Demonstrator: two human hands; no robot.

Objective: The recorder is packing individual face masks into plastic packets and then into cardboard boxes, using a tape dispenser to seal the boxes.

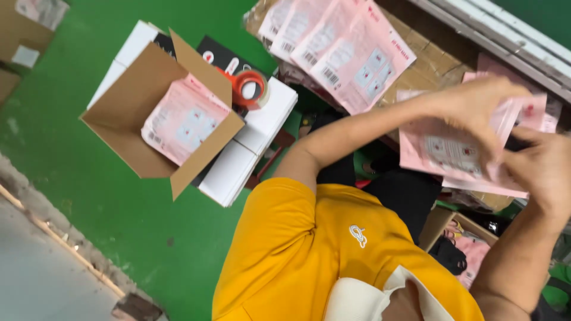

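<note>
Gripping pink packets point(458, 156) — both hands point(511, 134) closed, open cardboard box point(128, 101) holding one pink packet point(181, 122)

Pink packets point(458, 151) blurred; right hand point(544, 169) cut off.

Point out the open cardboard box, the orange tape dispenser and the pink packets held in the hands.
Open cardboard box point(122, 128): head view, on its brown inner wall.
Orange tape dispenser point(248, 87): head view, on the tape roll.
Pink packets point(452, 154): head view, on the front packet's face, held by both hands.
</note>
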